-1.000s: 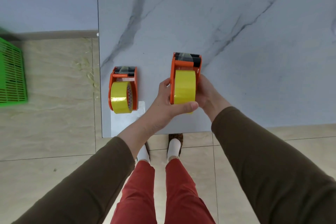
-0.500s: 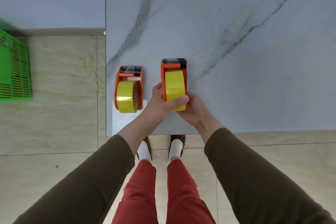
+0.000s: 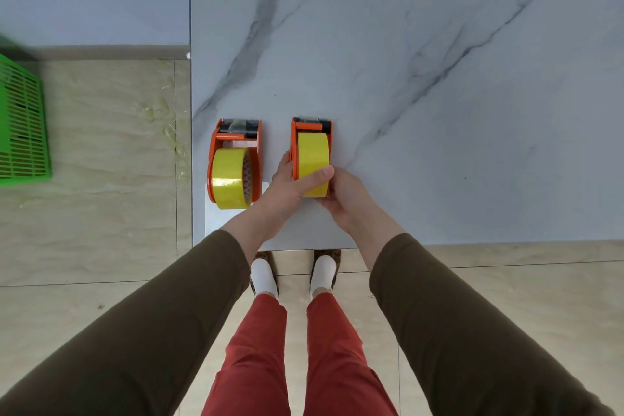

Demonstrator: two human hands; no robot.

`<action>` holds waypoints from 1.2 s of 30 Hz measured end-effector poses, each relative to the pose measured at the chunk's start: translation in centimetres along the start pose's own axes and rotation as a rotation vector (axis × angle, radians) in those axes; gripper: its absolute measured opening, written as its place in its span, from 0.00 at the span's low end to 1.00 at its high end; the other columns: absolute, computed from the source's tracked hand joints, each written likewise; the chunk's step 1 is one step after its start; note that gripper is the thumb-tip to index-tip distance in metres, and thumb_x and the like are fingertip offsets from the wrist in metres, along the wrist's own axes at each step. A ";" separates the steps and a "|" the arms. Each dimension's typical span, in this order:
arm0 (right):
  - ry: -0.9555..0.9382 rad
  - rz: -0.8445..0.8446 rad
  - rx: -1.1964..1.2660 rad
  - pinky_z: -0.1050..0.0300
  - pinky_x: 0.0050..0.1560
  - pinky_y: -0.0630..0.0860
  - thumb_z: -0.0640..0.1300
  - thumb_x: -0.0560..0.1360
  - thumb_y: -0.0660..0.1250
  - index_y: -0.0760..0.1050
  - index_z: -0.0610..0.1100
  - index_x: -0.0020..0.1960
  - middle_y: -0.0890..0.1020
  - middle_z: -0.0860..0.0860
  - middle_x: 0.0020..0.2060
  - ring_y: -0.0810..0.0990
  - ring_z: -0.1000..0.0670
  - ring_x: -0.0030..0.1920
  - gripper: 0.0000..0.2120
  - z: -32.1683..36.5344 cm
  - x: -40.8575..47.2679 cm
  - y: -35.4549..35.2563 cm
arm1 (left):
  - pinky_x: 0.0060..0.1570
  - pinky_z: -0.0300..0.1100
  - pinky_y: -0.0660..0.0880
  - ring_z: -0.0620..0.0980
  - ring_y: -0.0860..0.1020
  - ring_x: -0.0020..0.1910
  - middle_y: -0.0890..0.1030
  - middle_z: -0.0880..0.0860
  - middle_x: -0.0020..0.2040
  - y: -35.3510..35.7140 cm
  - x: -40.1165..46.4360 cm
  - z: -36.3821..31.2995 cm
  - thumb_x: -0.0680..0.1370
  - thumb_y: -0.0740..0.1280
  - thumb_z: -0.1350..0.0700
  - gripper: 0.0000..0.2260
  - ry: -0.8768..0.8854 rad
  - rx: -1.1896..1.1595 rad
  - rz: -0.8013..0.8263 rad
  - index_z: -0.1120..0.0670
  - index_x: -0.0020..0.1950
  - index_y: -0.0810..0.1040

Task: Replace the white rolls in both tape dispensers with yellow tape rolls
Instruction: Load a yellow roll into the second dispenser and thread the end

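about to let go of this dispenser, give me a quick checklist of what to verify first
1. Yellow roll seated in the right dispenser: ok.
2. Left dispenser also holds a yellow roll: ok.
3. No white rolls left in either dispenser: ok.
4. Right dispenser resting fully on the table: cannot tell, the left hand and right hand hide its base.
5. Tape threaded to the right dispenser's cutter: cannot tell.
6. Gap between the two dispensers: ok.
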State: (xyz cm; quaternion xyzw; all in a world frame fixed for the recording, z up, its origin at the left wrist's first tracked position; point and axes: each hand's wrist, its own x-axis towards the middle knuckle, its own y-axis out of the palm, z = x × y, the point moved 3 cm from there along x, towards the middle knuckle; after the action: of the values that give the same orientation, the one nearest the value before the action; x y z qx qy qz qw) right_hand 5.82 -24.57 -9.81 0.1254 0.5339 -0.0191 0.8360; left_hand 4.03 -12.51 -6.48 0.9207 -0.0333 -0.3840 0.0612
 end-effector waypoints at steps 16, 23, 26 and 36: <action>-0.381 -0.362 -0.430 0.58 0.43 0.74 0.48 0.81 0.62 0.79 0.47 0.47 0.79 0.56 0.36 0.77 0.55 0.39 0.10 1.3 -4.1 -1.4 | 0.75 0.48 0.63 0.46 0.73 0.72 0.77 0.44 0.72 0.7 0.2 1.2 0.65 0.78 0.36 0.56 -0.114 0.017 0.013 0.42 0.83 0.47; -0.319 -0.097 -0.309 0.58 0.52 0.79 0.49 0.79 0.69 0.84 0.47 0.53 0.87 0.49 0.47 0.84 0.52 0.50 0.09 1.7 -5.6 0.5 | 0.71 0.44 0.69 0.43 0.77 0.66 0.80 0.46 0.67 0.7 -0.5 0.5 0.70 0.77 0.48 0.55 -0.120 0.043 0.020 0.45 0.84 0.41; -0.312 -0.108 -0.308 0.55 0.53 0.78 0.49 0.79 0.69 0.84 0.44 0.49 0.84 0.46 0.44 0.81 0.51 0.46 0.09 1.6 -6.0 0.7 | 0.59 0.34 0.66 0.34 0.74 0.58 0.75 0.44 0.67 1.0 -1.4 0.1 0.76 0.74 0.54 0.51 -0.094 0.048 0.004 0.49 0.83 0.37; -0.262 -0.130 -0.344 0.49 0.61 0.78 0.48 0.80 0.67 0.83 0.49 0.46 0.86 0.45 0.52 0.83 0.43 0.57 0.07 2.2 -7.2 0.9 | 0.62 0.40 0.72 0.41 0.78 0.60 0.80 0.48 0.63 0.7 -3.0 0.2 0.77 0.73 0.56 0.25 -0.066 0.117 -0.040 0.51 0.72 0.67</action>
State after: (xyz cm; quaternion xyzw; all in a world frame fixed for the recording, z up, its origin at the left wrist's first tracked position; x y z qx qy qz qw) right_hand 4.81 -24.94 -2.36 -0.0572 0.4229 0.0024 0.9044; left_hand 1.75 -12.86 -4.38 0.9100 -0.0391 -0.4128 -0.0016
